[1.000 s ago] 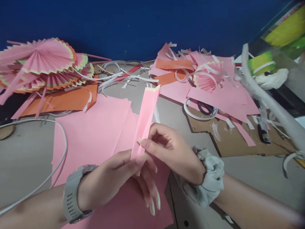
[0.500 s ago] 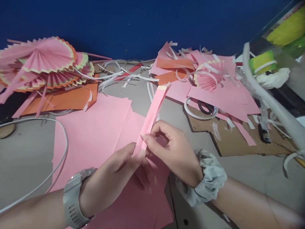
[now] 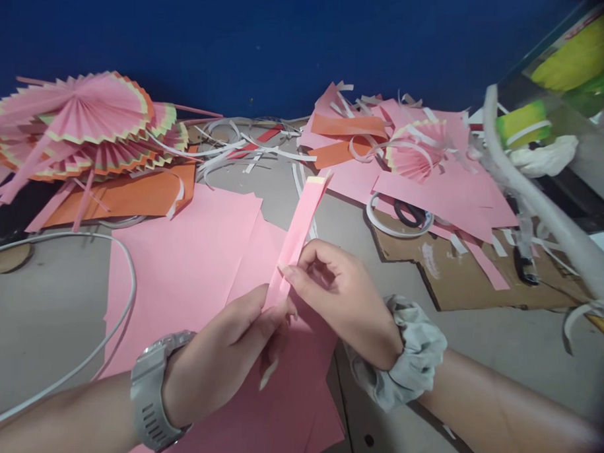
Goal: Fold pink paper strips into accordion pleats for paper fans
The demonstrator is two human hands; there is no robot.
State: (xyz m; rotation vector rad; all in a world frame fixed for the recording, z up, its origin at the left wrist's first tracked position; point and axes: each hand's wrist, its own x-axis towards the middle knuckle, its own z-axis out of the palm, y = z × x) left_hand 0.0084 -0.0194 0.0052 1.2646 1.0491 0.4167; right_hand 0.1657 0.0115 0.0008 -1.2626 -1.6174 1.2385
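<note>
Both my hands pinch the lower end of a folded pink paper strip [image 3: 301, 221] that stands up and leans away to the right, with a yellow edge at its top. My left hand [image 3: 228, 356], with a grey watch on the wrist, grips the strip's bottom between thumb and fingers. My right hand [image 3: 339, 297], with a grey scrunchie on the wrist, pinches it just above. Under the hands lie flat pink paper sheets [image 3: 182, 262].
Finished pink paper fans [image 3: 82, 123] are stacked at the back left over orange paper [image 3: 129, 197]. At the back right lies a heap of pink and orange scraps [image 3: 408, 157] with a tape ring [image 3: 399, 217]. A white cable [image 3: 115, 312] loops at left. Brown cardboard [image 3: 459, 278] lies at right.
The strip tilted more to the right and turned narrower. My left hand's fingers, spread below the strip a second ago, have curled in under it.
</note>
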